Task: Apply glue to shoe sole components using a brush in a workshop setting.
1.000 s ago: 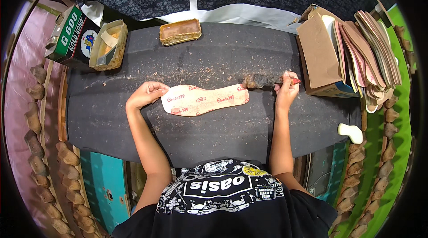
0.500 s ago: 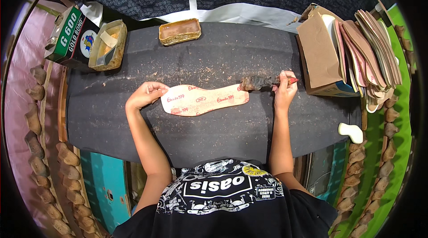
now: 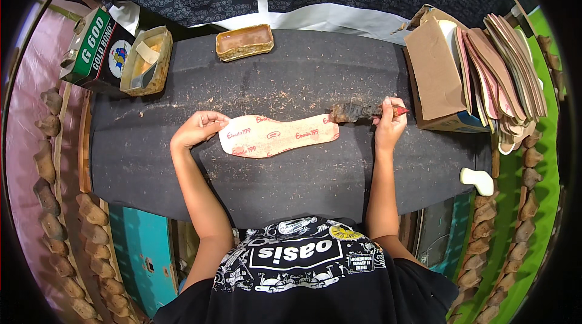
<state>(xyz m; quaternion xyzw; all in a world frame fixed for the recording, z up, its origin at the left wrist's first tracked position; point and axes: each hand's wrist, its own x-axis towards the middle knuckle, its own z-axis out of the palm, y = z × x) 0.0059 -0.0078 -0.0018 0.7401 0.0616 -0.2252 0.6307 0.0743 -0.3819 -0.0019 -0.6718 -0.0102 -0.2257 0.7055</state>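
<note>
Table under dark cloth, strewn with pale shavings, thickest across the middle. At the upper left of the frame you have a green-and-black can with a shallow tray just beside it. A second, amber-walled tray sits at upper centre. Upper right: an open cardboard box near your working side, a fanned stack of insoles leaning out of its right side. A white foot-shaped piece rests at the table's right edge. Shoe lasts line up along both sides of the frame.

One printed insole lies flat at the centre of the frame, between your hands. Your left hand has thumb and fingers together on its upper-left edge. Your right hand is closed round a crusted dark brush with a red handle end; its bristle end covers the insole's upper-right corner. Firmness of contact there cannot be told.

Insole's long axis runs left to right, nearly level, broad forefoot end toward your left hand, narrower heel end toward the brush. Brush lies nearly level too, bristles pointing left.
</note>
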